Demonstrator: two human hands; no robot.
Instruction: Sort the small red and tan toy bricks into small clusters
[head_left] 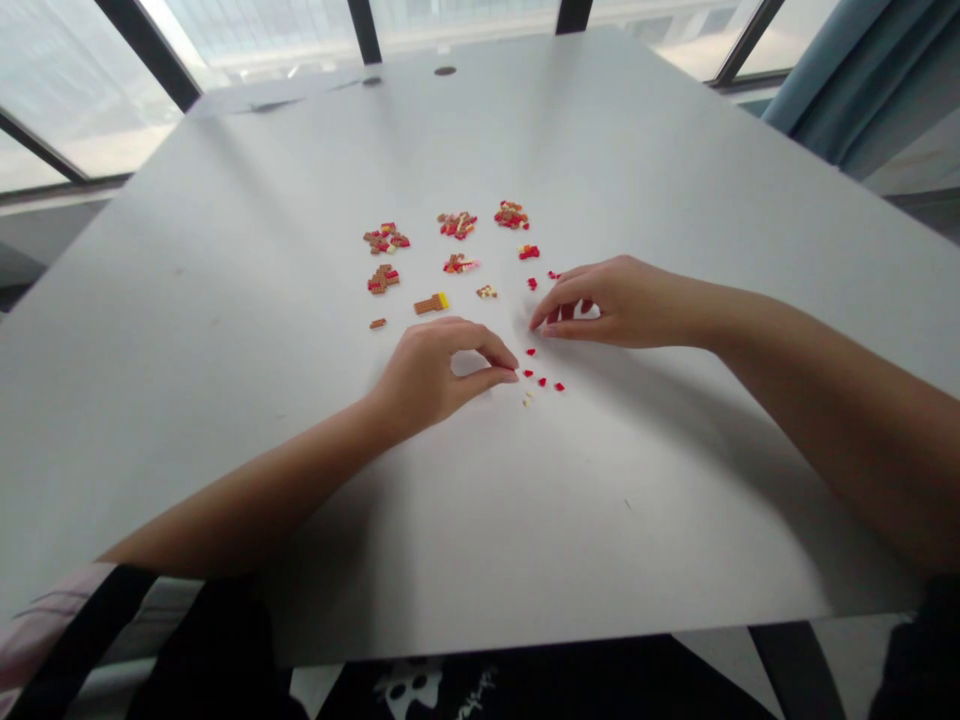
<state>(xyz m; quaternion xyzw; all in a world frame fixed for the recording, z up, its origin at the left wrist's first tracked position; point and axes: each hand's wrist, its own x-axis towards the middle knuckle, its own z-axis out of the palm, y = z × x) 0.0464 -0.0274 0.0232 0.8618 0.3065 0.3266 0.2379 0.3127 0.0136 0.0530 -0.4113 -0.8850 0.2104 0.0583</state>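
Observation:
My left hand (pixel 442 370) is pinched, thumb and index fingertips together just left of a small red brick (pixel 529 374). Anything between those fingertips is too small to make out. Across from it, my right hand (pixel 600 303) hovers low over the table with curled fingers, its thumb and index tips slightly apart and nothing visible between them. Below the right fingertips lies another red piece (pixel 531 352), with more red pieces (pixel 559 387) nearer me. Tiny cream bits (pixel 527 398) sit beside these. Beyond the right fingers is a red cluster (pixel 532 284).
Farther back on the white table (pixel 300 250) are several piles of small bricks, including a brown-and-red pile (pixel 386 238), a mixed pile (pixel 457 225) and a red-orange pile (pixel 511 215). A brown block with a yellow end (pixel 431 303) lies behind my left hand.

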